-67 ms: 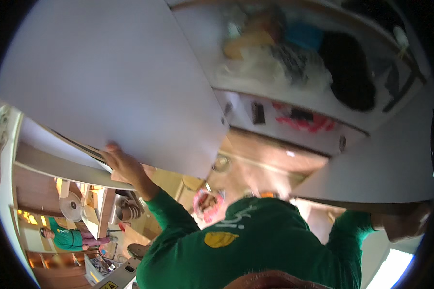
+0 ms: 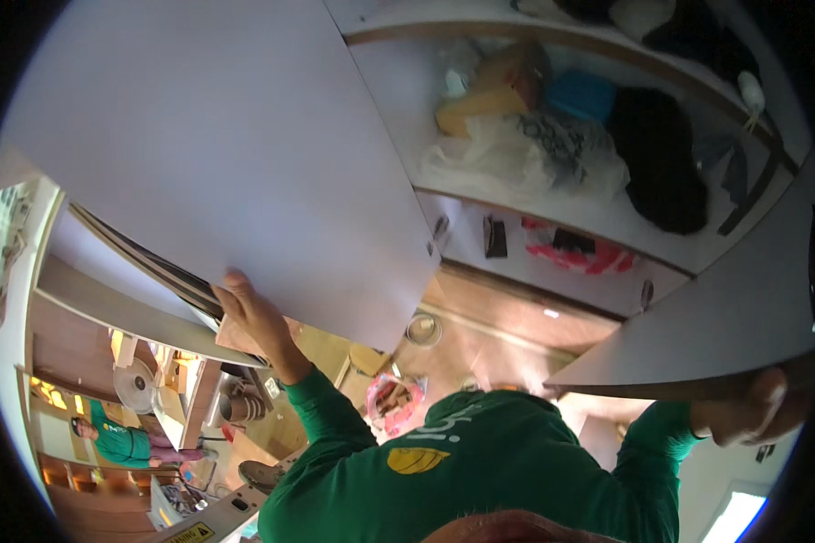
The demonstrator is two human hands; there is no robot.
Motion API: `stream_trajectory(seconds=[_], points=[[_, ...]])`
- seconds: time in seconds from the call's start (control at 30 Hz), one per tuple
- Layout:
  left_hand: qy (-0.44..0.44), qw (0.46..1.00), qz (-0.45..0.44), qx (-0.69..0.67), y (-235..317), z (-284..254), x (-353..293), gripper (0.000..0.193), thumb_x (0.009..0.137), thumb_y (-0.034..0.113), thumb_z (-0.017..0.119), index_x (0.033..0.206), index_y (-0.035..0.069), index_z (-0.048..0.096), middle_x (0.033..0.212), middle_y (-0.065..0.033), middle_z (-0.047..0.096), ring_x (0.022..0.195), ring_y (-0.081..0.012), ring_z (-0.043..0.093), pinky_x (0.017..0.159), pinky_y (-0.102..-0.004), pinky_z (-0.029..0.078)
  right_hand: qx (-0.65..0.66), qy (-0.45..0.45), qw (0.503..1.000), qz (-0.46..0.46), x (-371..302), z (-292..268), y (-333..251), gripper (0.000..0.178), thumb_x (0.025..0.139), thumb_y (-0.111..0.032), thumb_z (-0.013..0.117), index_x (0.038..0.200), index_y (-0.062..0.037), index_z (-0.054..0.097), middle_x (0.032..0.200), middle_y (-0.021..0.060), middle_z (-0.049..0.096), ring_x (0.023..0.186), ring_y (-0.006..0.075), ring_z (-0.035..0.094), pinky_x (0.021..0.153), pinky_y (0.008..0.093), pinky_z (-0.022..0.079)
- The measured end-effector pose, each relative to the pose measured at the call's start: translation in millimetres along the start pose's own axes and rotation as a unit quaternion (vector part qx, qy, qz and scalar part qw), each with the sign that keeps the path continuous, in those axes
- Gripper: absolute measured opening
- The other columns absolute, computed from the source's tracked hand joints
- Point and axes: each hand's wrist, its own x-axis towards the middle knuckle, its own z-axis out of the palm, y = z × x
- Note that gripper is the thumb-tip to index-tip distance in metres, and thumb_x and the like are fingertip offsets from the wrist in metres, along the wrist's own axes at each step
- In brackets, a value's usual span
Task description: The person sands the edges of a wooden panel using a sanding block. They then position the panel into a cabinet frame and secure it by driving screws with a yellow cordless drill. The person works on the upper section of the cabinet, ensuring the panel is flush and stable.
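Shifted slightly rightward in the frame, the left hand [image 2: 261,319] grasps the down-right-slanting edge of a pale, flat cabinet door [image 2: 226,163] spreading above it, upper left; the right hand [image 2: 753,409], grip unclear, is nearest a grey, flat door [image 2: 697,308], right.

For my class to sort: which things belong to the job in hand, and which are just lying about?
In hand:
- left cabinet door, gripped by the left hand
- right cabinet door, right hand at its edge

Lying about:
- clear plastic bag
- blue item
- black bundle
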Motion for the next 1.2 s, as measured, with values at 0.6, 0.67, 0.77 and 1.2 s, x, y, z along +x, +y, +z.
stream_trajectory(seconds=[0.6, 0.67, 0.77, 1.2], points=[[0.026, 0.970, -0.109, 0.215, -108.6, -51.1, -136.1, 0.051, 0.104, 0.044, 0.060, 0.124, -0.003, 0.062, 0.111, -0.0174, 0.068, 0.102, -0.0274, 0.062, 0.093, -0.0381, 0.049, 0.134, -0.029, 0.989, 0.061, -41.0, 34.1, -48.2, 0.055, 0.099, -0.025, 0.066, 0.140, 0.0094, 0.053, 0.136, 0.0261, 0.049, 0.120, 0.0315, 0.055, 0.096, 0.0440, 0.054], [-0.052, 0.976, -0.208, 0.046, -90.9, -25.9, -139.4, 0.054, 0.105, 0.042, 0.059, 0.134, -0.003, 0.058, 0.120, -0.0154, 0.066, 0.114, -0.0217, 0.060, 0.101, -0.0332, 0.046, 0.256, -0.049, 0.964, 0.052, -65.8, 35.7, -52.9, 0.054, 0.099, -0.023, 0.064, 0.139, 0.0104, 0.052, 0.134, 0.0261, 0.050, 0.117, 0.0315, 0.054, 0.095, 0.0439, 0.053], [0.007, 0.979, -0.203, 0.014, -98.6, -34.0, -163.8, 0.047, 0.106, 0.042, 0.059, 0.126, -0.001, 0.062, 0.110, -0.0096, 0.065, 0.103, -0.0162, 0.058, 0.094, -0.0317, 0.047, 0.406, -0.092, 0.907, 0.059, -100.2, 33.5, -55.3, 0.052, 0.099, -0.020, 0.061, 0.139, 0.0119, 0.051, 0.130, 0.0261, 0.050, 0.113, 0.0315, 0.053, 0.094, 0.0438, 0.051], [0.012, 0.975, -0.221, 0.021, -121.1, -41.2, -200.1, 0.043, 0.108, 0.036, 0.055, 0.129, 0.000, 0.063, 0.110, -0.0117, 0.068, 0.107, -0.0189, 0.060, 0.098, -0.0340, 0.047, 0.432, -0.353, 0.798, 0.228, -184.7, 30.0, -61.6, 0.040, 0.100, -0.014, 0.061, 0.133, 0.0058, 0.053, 0.112, 0.0188, 0.052, 0.097, 0.0286, 0.053, 0.085, 0.0422, 0.046]])
